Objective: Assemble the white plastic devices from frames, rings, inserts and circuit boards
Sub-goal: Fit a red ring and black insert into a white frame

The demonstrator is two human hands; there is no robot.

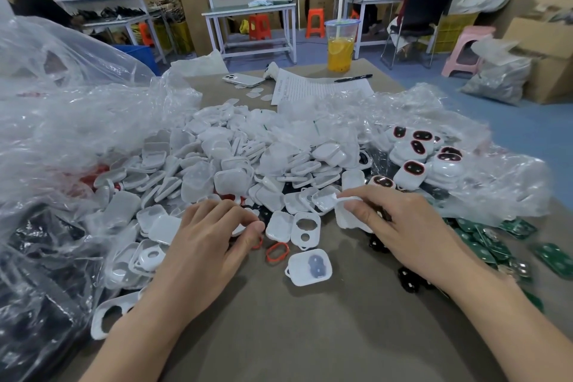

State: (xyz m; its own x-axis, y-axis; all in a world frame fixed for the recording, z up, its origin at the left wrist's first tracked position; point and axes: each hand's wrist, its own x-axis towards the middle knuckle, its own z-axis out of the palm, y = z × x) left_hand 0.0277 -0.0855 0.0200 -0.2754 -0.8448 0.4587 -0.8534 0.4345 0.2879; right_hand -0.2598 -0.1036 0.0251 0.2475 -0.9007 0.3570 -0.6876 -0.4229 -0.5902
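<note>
At the near edge of the pile of white frames (223,164), on the brown table (310,335), a white shell (348,219) is gripped by the right hand (409,232), with thumb and curled fingers closed around it. A red ring (258,243) is pinched, as far as can be made out, between thumb and forefinger of the left hand (207,248). A second red ring (277,252) is laid flat just beside it, between a two-holed frame (313,236) and a frame with a grey-blue insert (296,273). Green circuit boards (555,256) are scattered to the right, near black inserts (409,279). Assembled devices (412,172) are heaped on clear plastic sheeting (496,183) beyond the right hand.
</note>
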